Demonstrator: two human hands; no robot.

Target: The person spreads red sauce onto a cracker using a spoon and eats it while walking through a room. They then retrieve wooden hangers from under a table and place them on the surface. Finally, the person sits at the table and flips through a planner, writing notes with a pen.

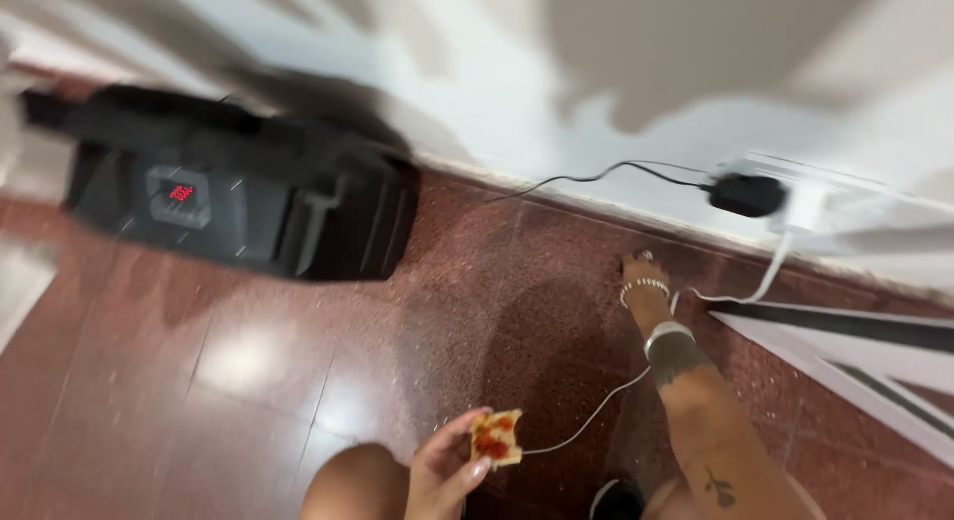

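Your left hand (442, 475) grips one piece of toast (496, 437) spread with red topping; its edge looks bitten, so some seems eaten and most is left. It sits low in the picture, well apart from the wall socket (810, 204) and nearer to you. Your right hand (641, 279) stretches out along the dark red floor (248, 381) toward that socket, fingers extended; whether they touch or pinch the white cable (596, 416) below the socket is too blurred to tell. One black adapter (747, 194) is plugged in just left of the socket, one thin black cord (596, 174) running left from it. One white cable drops from the socket and trails back toward the toast. One black speaker (238, 197) with a small red display stands far left of the socket. Both plugs appear seated already.
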